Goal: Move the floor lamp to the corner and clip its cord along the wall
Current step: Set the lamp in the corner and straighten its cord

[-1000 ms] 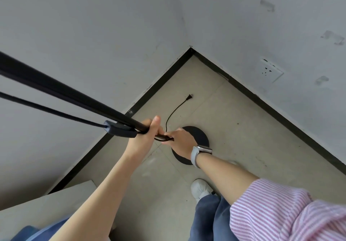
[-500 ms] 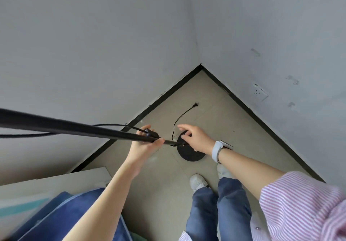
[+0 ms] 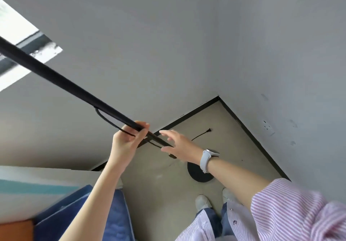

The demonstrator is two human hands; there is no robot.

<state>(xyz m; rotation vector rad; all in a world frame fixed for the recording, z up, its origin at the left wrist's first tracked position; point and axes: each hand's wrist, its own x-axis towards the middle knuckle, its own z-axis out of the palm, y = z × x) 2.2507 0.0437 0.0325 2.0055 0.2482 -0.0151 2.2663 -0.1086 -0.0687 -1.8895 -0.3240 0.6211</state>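
Note:
The black lamp pole (image 3: 61, 82) runs from the upper left down toward its round black base (image 3: 197, 175), which sits on the floor near the corner. My left hand (image 3: 127, 139) is closed around the pole and the thin black cord (image 3: 104, 118) that loops beside it. My right hand (image 3: 178, 143) hovers just right of the pole with fingers spread, holding nothing. The cord's free end with its plug (image 3: 205, 132) lies on the floor toward the corner.
Two grey walls meet at the corner (image 3: 218, 96) with a black skirting strip. A wall socket (image 3: 266, 125) sits low on the right wall. A window (image 3: 16, 40) is at upper left. A bed with blue bedding (image 3: 74, 209) stands at lower left.
My right hand has let go of the pole and opened. The view has tilted upward, so the corner and base now sit lower and farther right.

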